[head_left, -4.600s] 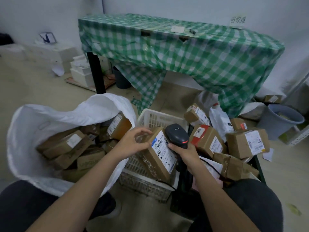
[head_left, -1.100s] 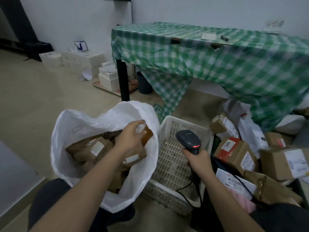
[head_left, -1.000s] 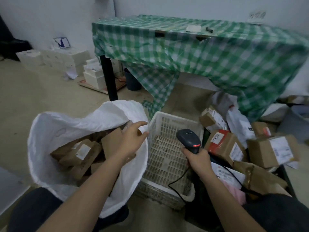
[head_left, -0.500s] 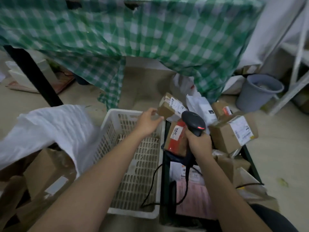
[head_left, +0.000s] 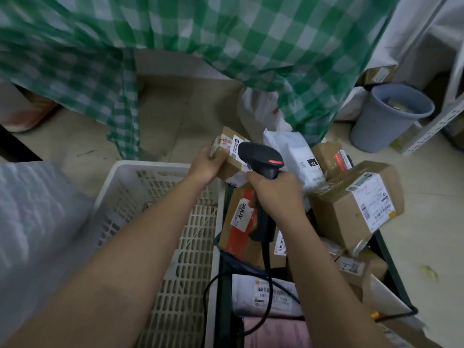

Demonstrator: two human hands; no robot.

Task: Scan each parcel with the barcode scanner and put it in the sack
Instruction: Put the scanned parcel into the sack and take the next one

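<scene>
My left hand (head_left: 204,165) grips a small cardboard parcel (head_left: 229,156) at its near end, white label up. My right hand (head_left: 276,194) wraps the handle of the black barcode scanner (head_left: 261,159); its head sits just over the label, red light lit. Cable (head_left: 266,277) trails down. White crate (head_left: 160,222) below my left forearm. More parcels piled right; white sack (head_left: 32,222) at left edge.

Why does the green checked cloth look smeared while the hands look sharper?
Head view: the green checked tablecloth is streaked by motion blur; the left hand on the small brown cardboard parcel and the right hand gripping the black barcode scanner stay fairly crisp; lighting is dim; edges bend from the wide lens.
</scene>
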